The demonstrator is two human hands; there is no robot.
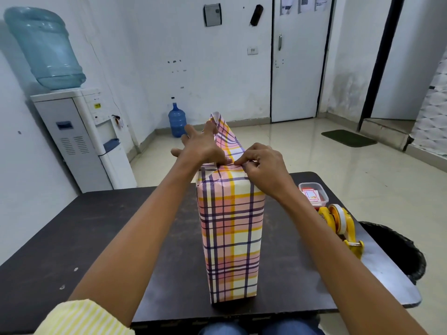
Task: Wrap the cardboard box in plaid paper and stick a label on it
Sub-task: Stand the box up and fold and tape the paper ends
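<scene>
Plaid paper [229,226] fold pinched by right-hand fingers [246,162]

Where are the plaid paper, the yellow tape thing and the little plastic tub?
plaid paper [229,238]: head view, on the broad side facing the camera.
tape dispenser [342,220]: head view, on its white tape roll.
plastic tub [323,192]: head view, on its clear right wall.

Dark table [96,238], 3 items: plaid-wrapped box [231,238], upright, ctr; clear plastic tub [313,193], far R edge; yellow tape dispenser [341,223] just beside tub.
</scene>
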